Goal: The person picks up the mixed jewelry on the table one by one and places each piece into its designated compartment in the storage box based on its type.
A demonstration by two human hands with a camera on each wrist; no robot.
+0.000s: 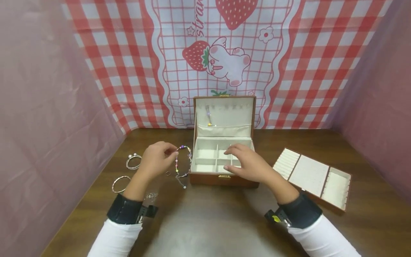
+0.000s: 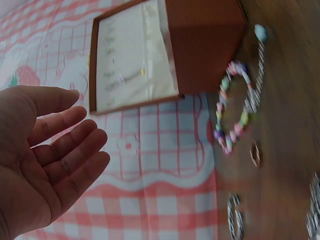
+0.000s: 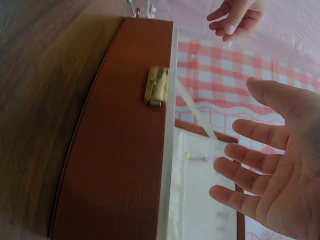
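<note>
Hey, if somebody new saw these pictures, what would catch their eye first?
Probably the red-and-white strawberry cloth hanging behind the table. Next might come the brown jewelry box, standing open in the middle with its lid raised, then the colorful beaded bracelet lying just left of it.

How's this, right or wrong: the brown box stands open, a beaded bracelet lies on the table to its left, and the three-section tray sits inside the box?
One slip: the three-section tray isn't in the box; the head view shows it on the table, to the right. The rest holds.
</note>
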